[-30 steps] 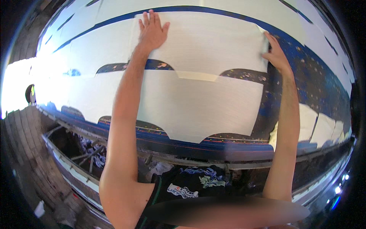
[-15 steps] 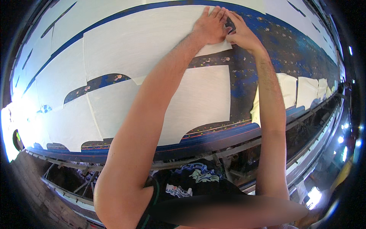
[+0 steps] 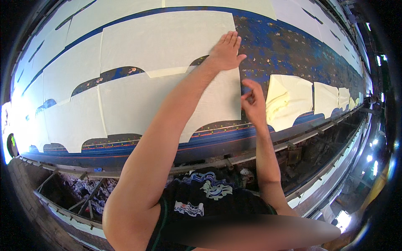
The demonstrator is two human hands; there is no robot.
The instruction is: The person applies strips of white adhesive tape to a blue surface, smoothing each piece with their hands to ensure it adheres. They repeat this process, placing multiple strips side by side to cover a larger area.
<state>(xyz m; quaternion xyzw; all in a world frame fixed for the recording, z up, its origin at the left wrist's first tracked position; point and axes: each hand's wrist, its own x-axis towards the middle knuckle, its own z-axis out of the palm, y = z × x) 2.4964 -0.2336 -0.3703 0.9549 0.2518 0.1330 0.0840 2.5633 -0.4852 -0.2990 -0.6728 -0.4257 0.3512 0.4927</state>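
Note:
Flat white fabric pieces with curved cut-outs lie in two rows on a dark blue, paint-stained table. My left hand (image 3: 226, 52) rests palm down with fingers stretched, where the right end of the far fabric piece (image 3: 167, 37) meets the near fabric piece (image 3: 213, 100). Its thumb points out over the bare table surface (image 3: 276, 46). Closer to me, my right hand (image 3: 254, 102) hovers just beside the near piece's right edge. Its index finger and thumb are bent and apart, with nothing visible between them; the other fingers are partly hidden.
Right of my right hand, a crumpled pale yellow fabric piece (image 3: 289, 100) lies on the table, with more yellow pieces (image 3: 326, 98) beyond it. A metal rail (image 3: 201, 165) runs along the table's near side. More white panels (image 3: 125, 12) cover the surface past the blue strip.
Both hands have come nearer to me from the far piece's right end, which now lies uncovered and flat. My right hand has separated from the left. The view has shifted somewhat.

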